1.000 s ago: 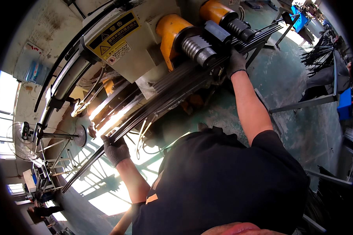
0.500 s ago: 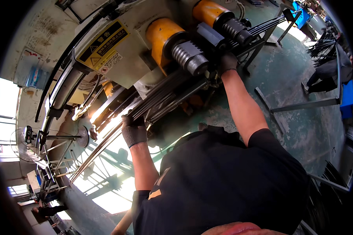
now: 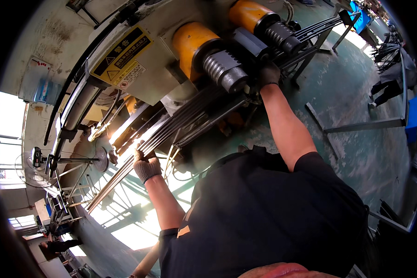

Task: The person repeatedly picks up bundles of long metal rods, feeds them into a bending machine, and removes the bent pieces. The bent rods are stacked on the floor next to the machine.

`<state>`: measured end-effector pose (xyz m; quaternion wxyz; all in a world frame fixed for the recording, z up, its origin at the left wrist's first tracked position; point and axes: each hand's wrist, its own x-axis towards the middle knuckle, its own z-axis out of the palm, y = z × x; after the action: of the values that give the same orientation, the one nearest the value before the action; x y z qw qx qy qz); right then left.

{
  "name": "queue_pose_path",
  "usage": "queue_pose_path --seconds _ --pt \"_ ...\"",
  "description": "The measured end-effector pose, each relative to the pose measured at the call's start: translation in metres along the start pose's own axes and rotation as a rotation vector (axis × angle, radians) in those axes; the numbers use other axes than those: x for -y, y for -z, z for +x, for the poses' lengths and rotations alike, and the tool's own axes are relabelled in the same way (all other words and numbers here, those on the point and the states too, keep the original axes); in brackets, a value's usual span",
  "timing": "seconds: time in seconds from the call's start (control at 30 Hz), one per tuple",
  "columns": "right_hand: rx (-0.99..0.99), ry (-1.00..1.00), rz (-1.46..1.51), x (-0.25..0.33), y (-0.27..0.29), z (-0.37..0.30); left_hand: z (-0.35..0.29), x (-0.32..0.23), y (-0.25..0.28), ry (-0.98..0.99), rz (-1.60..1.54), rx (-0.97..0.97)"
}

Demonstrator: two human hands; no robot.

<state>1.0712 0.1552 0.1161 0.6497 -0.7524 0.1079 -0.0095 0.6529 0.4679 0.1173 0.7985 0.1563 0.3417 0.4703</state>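
Observation:
A bundle of long thin metal rods (image 3: 171,124) runs slantwise from under the machine down toward the lower left. My left hand (image 3: 147,167), in a dark knitted glove, is closed on the rods' near side, thumb and fingers around them. Farther right, my gloved right hand (image 3: 268,75) reaches in beside the machine's dark block (image 3: 251,42); its fingers are in shadow, so their grip is hidden. Just left of that hand sits a black ridged cylinder (image 3: 224,69) on an orange housing (image 3: 194,44). A second ridged cylinder (image 3: 283,38) is beyond it.
The pale machine body carries a yellow warning label (image 3: 121,56). A stand fan (image 3: 99,160) is at left. Rods lie on a metal rack (image 3: 306,51) at far right. A steel frame (image 3: 363,125) stands on the green floor, and a person (image 3: 391,81) is behind it.
My left hand has slid down and left along the rods, which now lie more spread out. My right hand has barely moved. The person at far right has shifted posture.

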Motion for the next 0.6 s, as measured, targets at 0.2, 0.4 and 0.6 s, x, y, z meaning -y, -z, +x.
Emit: queue_pose_path --seconds 0.2,0.4,0.6 --pt "0.089 0.533 -0.931 0.020 0.020 -0.023 -0.008 0.054 -0.020 0.111 0.089 0.184" --pt "0.182 -0.141 0.564 -0.031 0.065 -0.026 0.010 -0.014 0.001 -0.046 -0.204 0.081" --pt "0.233 -0.186 0.381 -0.062 0.099 -0.068 0.013 -0.004 0.000 -0.120 -0.105 0.092"
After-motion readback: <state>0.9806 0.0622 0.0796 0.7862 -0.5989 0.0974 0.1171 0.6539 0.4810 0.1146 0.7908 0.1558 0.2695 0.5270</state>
